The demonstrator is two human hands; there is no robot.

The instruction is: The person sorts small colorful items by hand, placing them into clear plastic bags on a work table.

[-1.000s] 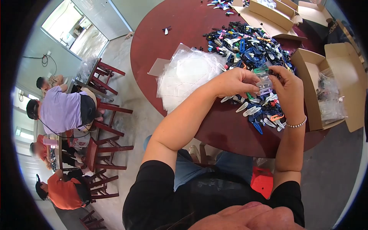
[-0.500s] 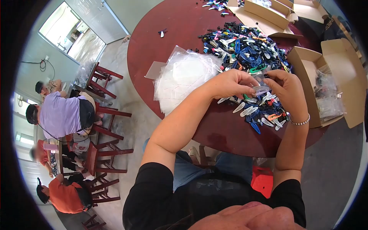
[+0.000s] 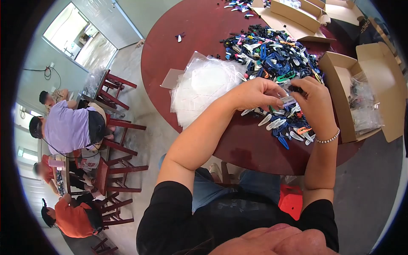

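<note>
Over the near part of a heap of snap hair clips [image 3: 272,55], both hands work close together. My left hand [image 3: 261,94] pinches a small clear plastic bag [image 3: 289,101] between thumb and fingers; something pale shows in the bag. My right hand [image 3: 315,100] is closed at the bag's other side, with small dark clips [image 3: 295,89] at its fingertips. Their exact kind is too small to make out. White and dark blue clips lie on the table just below the hands. Left of my left hand is a spread stack of flat clear bags [image 3: 204,87].
The round dark red table [image 3: 165,55] carries an open cardboard box [image 3: 346,123] with filled bags at the right. More cardboard boxes [image 3: 293,15] stand at the far side. Several people sit at another table to the left, among wooden stools [image 3: 114,170].
My right hand has turned and shifted slightly left, and dark clips now show at its fingertips above the bag. My left hand stays nearly in place, gripping the bag.
</note>
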